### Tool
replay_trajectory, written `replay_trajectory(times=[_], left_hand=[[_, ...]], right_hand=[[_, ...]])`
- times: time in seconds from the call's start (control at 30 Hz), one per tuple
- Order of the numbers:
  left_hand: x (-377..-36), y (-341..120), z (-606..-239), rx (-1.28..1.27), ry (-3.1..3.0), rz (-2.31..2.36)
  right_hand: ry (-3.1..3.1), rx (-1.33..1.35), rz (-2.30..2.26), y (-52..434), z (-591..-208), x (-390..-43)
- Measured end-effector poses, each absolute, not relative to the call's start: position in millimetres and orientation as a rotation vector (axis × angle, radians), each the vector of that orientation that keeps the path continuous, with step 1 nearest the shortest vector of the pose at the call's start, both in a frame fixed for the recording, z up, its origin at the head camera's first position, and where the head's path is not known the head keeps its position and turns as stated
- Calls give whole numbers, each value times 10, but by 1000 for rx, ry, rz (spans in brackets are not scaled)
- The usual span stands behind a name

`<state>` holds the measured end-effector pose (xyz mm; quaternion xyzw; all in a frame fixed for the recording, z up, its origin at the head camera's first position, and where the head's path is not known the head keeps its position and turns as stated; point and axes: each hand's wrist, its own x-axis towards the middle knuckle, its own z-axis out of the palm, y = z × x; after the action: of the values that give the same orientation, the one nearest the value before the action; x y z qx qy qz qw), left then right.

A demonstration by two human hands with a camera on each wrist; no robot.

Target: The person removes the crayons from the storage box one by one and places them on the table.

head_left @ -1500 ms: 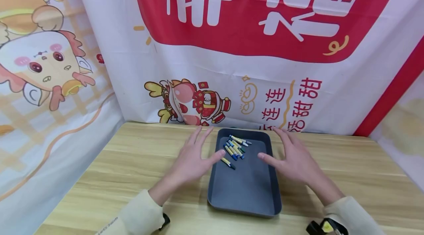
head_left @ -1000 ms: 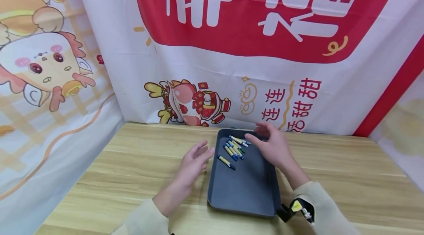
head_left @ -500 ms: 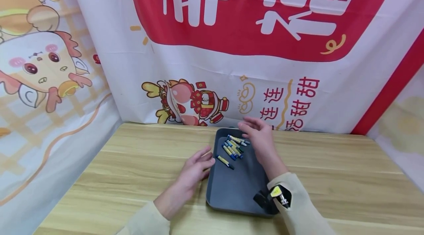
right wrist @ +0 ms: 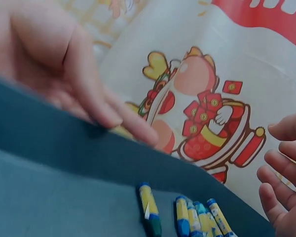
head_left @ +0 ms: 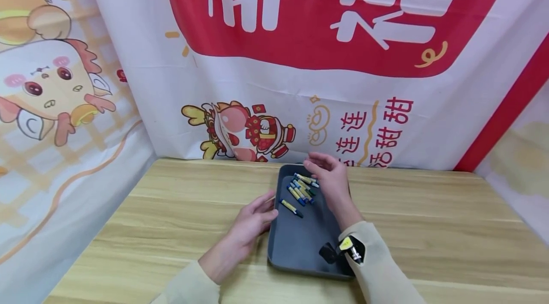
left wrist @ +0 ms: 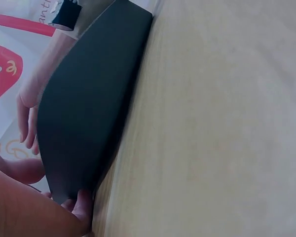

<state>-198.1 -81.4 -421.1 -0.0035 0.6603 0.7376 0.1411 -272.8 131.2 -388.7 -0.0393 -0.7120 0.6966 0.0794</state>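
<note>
A cluster of blue-and-yellow crayons (head_left: 303,188) lies at the far end of the dark grey rectangular tray (head_left: 300,247) mid-tabletop, long axes running diagonally. The right hand (head_left: 328,177), fingers loosely spread and empty, hovers just beside them; the left hand (head_left: 253,220), relaxed, touches the tray's left rim.

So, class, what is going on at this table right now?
A person sits at a wooden table with a dark grey tray holding a cluster of crayons. The left hand rests against the tray's left rim. The right hand hovers, loosely open, beside the cluster and holds nothing. One crayon lies apart from the others.
</note>
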Motion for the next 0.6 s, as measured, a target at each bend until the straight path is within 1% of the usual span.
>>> replay_trajectory(times=[0.6], left_hand=[[-1975, -826, -4165, -25, 1946, 2049]], right_hand=[[-2309, -247, 1922, 1284, -4002, -2761]])
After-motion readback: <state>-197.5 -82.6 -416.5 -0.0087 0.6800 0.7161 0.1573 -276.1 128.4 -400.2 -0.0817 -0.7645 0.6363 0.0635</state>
